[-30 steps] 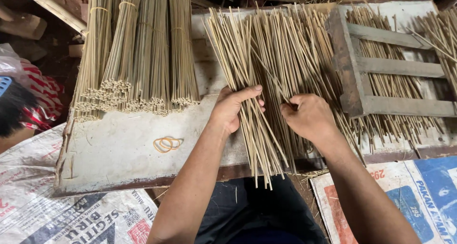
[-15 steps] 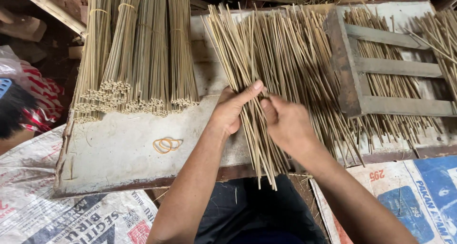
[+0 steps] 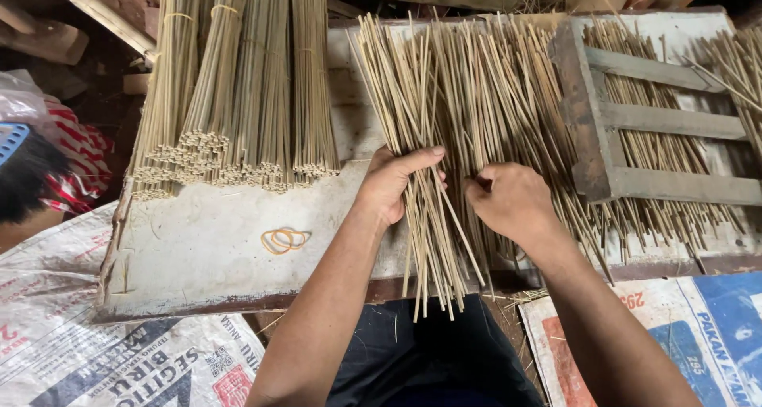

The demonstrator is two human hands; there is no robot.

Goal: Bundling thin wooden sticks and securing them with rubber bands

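Right hand (image 3: 512, 200) now drawn slightly back from left hand (image 3: 397, 186), gap reopened versus half second ago, when the two met; sorting of thin bamboo sticks (image 3: 444, 137) goes on. Left hand curled round small sheaf of sticks, thumb out across top. Right hand pinching few sticks, knuckles up. Loose sticks lie fanned across table (image 3: 206, 248), ends overhanging near edge. Tied bundles (image 3: 238, 89) left, rubber bands (image 3: 284, 239) nearby, wooden frame (image 3: 635, 121) right.
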